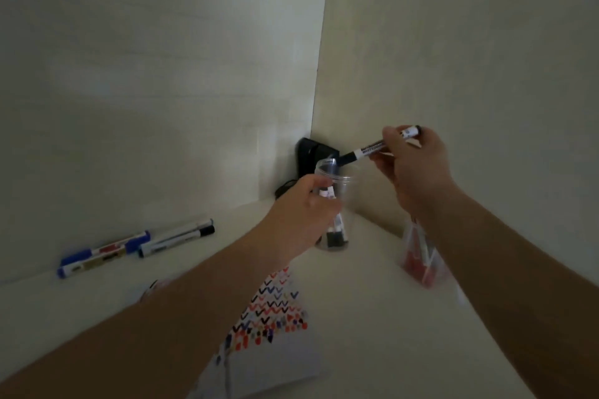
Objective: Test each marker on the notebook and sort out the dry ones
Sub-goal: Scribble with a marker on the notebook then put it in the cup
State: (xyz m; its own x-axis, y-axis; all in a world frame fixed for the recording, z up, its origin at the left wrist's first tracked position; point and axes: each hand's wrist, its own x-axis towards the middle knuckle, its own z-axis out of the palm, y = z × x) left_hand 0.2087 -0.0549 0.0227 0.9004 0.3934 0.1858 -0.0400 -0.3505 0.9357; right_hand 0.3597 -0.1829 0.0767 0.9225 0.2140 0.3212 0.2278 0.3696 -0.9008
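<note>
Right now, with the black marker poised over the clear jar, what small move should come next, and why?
Probably lower the black marker cap-first into the clear jar and release it. The right hand holds it tilted with its black end just at the rim, the left hand grips the jar, and black-capped markers already stand inside.

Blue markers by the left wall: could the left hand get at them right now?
Probably not at once. The left hand grips the clear jar, so it must let go first. Otherwise the way looks free: the blue markers lie in the open on the table.
</note>
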